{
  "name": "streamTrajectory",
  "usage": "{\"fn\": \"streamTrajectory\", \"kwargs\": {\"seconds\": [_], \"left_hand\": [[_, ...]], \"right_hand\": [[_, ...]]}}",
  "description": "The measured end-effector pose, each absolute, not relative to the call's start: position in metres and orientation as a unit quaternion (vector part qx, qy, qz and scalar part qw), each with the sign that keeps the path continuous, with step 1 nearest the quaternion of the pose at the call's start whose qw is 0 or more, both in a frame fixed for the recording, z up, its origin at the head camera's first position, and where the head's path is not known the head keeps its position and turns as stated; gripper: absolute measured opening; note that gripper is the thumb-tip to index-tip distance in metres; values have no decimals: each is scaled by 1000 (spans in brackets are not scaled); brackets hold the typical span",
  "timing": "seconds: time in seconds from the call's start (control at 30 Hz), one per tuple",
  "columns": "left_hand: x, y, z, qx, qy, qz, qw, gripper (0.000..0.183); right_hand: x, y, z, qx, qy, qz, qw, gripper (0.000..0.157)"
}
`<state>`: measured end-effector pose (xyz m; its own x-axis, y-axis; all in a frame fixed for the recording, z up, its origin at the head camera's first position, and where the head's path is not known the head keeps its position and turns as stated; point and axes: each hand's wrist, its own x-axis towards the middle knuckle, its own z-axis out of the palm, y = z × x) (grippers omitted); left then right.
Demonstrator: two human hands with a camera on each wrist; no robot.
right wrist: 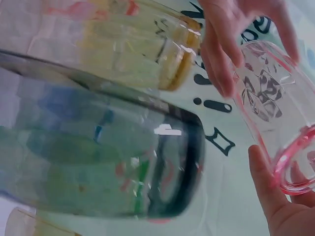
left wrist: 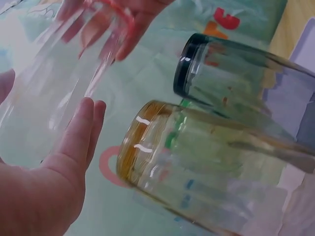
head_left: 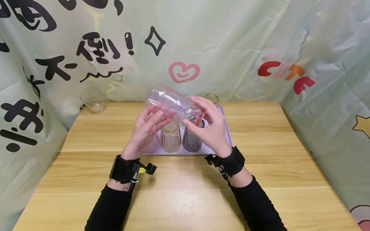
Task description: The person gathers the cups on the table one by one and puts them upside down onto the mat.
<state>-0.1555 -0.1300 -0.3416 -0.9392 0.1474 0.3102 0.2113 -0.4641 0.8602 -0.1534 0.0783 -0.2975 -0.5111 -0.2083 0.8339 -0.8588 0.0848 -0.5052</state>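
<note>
A clear pink-tinted drinking glass (head_left: 170, 99) lies tilted in the air between both hands, over the tray. My right hand (head_left: 212, 126) grips its thick reddish base (right wrist: 295, 162) between thumb and fingers. Toward the other end, my left hand (head_left: 145, 130) holds the glass with its thumb in front and fingers underneath. Just below stand an amber glass (head_left: 171, 141) and a dark grey-blue glass (head_left: 192, 141), both upside down with thick bases up. The right wrist view shows a patterned wall on the held glass.
The glasses stand on a lavender tray (head_left: 227, 130) on the wooden table (head_left: 260, 179). Another pinkish glass (head_left: 152, 146) is at its left front, partly hidden; a yellowish-rimmed glass (head_left: 212, 97) is at the back right. A clear glass (head_left: 95, 102) stands at the table's back left corner.
</note>
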Motion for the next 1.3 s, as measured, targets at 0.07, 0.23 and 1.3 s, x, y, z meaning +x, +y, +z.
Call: {"fn": "streamTrajectory", "kwargs": {"seconds": [0.07, 0.23, 1.3], "left_hand": [[-166, -136, -354, -174, -496, -851, 27, 49], [-168, -151, -351, -165, -515, -837, 85, 51], [-179, -247, -402, 82, -935, -339, 60, 33]], "right_hand": [[-154, 83, -295, 386, -663, 574, 286, 56], [-159, 97, -289, 362, -648, 600, 298, 55], [-190, 187, -291, 121, -806, 448, 368, 56]]}}
